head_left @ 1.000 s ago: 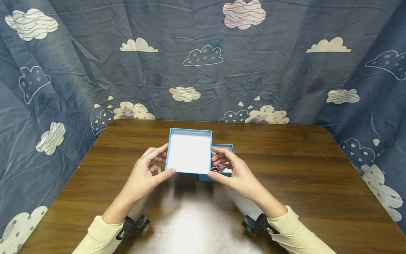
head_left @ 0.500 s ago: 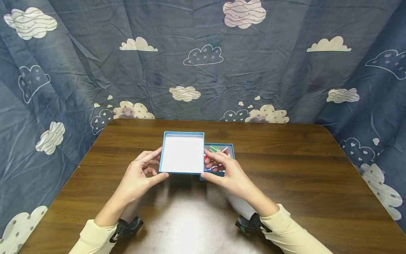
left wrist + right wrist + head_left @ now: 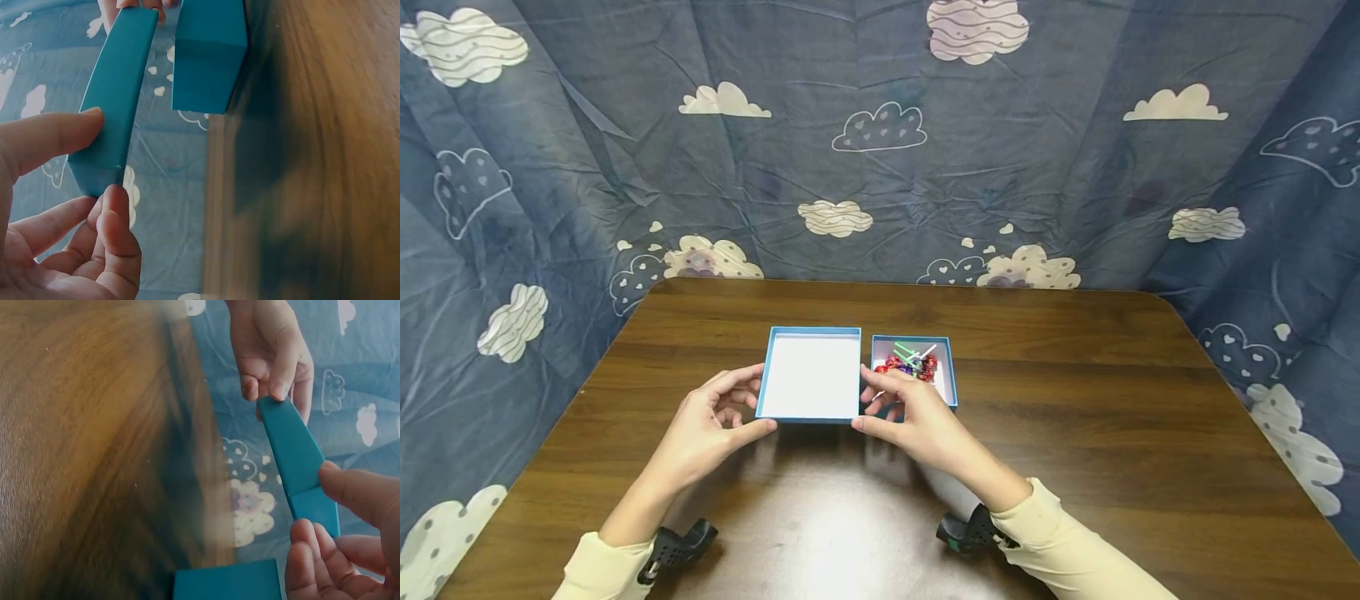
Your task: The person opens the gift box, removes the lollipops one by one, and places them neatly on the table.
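Note:
A square blue box lid (image 3: 814, 377), its white inside facing up, is held level between my two hands. My left hand (image 3: 711, 421) grips its left side, thumb at the near corner and fingers beneath. On the opposite side my right hand (image 3: 917, 421) pinches the near right corner. Both wrist views show the lid's blue side wall (image 3: 115, 94) raised above the table. Just right of the lid stands the open blue box (image 3: 953, 375), partly behind my right hand. Inside it lie several red-wrapped lollipops (image 3: 928, 367) with green and white sticks.
The brown wooden table (image 3: 1075, 433) spreads around the box and hands. A blue cloud-print curtain (image 3: 880, 192) hangs behind its far edge. A black wrist camera (image 3: 681, 546) sits on each forearm.
Both hands have carried the lid left and toward me, lowering it. It no longer overlaps the box in the head view, and more of the lollipops shows.

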Available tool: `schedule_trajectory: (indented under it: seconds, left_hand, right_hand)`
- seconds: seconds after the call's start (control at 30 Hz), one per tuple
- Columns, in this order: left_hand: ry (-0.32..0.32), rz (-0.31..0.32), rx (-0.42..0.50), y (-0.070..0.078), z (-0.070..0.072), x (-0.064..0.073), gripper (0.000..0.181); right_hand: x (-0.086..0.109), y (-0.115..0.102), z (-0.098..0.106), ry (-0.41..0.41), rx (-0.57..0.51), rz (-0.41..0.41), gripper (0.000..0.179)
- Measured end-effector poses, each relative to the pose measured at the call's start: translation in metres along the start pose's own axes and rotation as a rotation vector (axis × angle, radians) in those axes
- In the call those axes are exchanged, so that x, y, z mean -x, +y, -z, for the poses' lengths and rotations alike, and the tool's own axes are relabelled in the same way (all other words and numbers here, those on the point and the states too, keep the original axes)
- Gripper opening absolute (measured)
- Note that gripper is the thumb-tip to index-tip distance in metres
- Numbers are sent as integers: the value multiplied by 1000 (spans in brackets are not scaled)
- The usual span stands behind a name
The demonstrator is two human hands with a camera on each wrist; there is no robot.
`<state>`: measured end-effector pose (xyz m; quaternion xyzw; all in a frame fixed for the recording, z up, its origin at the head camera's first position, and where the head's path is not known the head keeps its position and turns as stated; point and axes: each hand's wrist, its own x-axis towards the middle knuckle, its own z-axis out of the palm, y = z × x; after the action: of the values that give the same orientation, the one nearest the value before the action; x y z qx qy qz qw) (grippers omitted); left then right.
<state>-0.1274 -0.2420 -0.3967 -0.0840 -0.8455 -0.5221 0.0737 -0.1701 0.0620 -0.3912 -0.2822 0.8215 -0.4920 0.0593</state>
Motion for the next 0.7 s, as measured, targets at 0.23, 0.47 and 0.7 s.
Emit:
schedule_trajectory:
  seconds: [0.23,0.47,0.7]
  left_hand:
    - [-5,51,8,-7,9,5,65]
    - [13,67,3,-13,17,11,62]
    - [-4,114,7,-18,21,13,62]
  right_hand:
    - [-3,-8,-12,-14,3,-19,60]
    - [-10,-11,-28,14,33,-9,55]
    - [-12,-12,-42,0,10,-46,50]
